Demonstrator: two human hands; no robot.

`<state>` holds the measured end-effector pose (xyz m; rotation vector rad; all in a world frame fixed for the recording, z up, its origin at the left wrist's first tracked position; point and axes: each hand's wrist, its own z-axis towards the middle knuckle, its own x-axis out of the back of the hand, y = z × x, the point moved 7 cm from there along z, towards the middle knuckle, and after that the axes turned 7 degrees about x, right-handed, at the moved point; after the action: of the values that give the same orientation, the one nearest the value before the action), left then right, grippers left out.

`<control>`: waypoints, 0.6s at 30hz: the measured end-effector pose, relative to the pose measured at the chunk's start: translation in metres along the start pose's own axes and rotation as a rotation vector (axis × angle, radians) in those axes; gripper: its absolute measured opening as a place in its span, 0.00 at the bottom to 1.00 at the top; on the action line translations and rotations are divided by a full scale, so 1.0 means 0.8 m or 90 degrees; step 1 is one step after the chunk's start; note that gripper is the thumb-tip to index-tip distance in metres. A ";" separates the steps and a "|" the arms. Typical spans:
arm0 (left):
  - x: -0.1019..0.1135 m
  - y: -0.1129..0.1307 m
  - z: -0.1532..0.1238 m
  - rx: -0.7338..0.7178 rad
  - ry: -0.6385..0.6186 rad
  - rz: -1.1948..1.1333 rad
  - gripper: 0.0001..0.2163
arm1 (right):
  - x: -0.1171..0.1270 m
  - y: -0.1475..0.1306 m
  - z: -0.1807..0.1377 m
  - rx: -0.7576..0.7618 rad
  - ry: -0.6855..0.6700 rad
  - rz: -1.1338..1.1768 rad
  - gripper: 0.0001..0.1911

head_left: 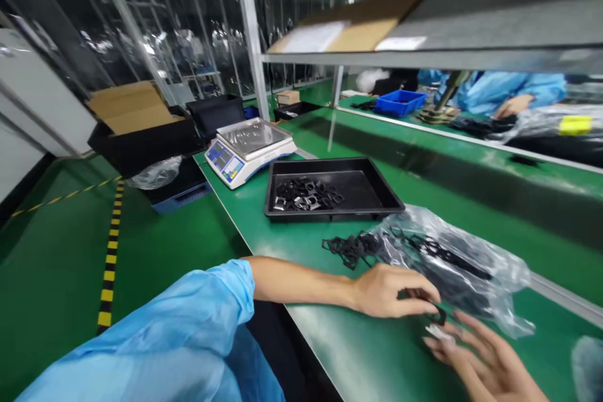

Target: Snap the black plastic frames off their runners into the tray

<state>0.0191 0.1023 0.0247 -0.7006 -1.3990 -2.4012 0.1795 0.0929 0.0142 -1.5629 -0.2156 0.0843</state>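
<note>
My left hand (393,292) reaches across the green table with thumb and fingers pinched on a small black frame-shaped part (439,314). Just below it, my right hand (487,358) pinches a small whitish piece (439,333), blurred so that its kind is unclear. The two pieces are very close; whether they touch I cannot tell. Behind my hands lies a clear plastic bag (504,270) with black parts inside. A heap of loose black frame parts (348,250) spills at its mouth. Farther back, a black tray (372,204) contains several black parts, some with silvery pieces.
A white weighing scale (242,166) stands left of the tray at the table edge. Black bins with cardboard (132,107) sit on the left. A metal shelf (424,58) overhangs the back. Across the divider are a blue bin (400,103) and a co-worker's blue sleeve (494,91).
</note>
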 end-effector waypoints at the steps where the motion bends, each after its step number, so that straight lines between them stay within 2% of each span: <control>1: 0.003 0.005 -0.003 -0.010 0.017 -0.005 0.14 | 0.000 -0.001 -0.003 0.006 0.002 0.011 0.32; 7: 0.015 0.029 -0.029 -0.042 0.139 -0.107 0.08 | 0.004 -0.013 -0.024 0.033 0.063 0.034 0.26; 10: 0.008 0.019 -0.038 0.026 0.126 -0.175 0.05 | 0.005 -0.008 -0.027 0.026 0.072 0.027 0.25; 14: 0.002 0.005 -0.045 0.119 0.118 -0.273 0.08 | 0.006 0.000 -0.031 0.012 0.083 0.046 0.26; 18: 0.011 0.019 -0.044 0.060 0.122 -0.194 0.09 | 0.003 0.004 -0.034 0.014 0.067 0.059 0.24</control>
<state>0.0091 0.0639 0.0262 -0.2386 -1.6202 -2.5225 0.1873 0.0666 0.0115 -1.5509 -0.0592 0.0771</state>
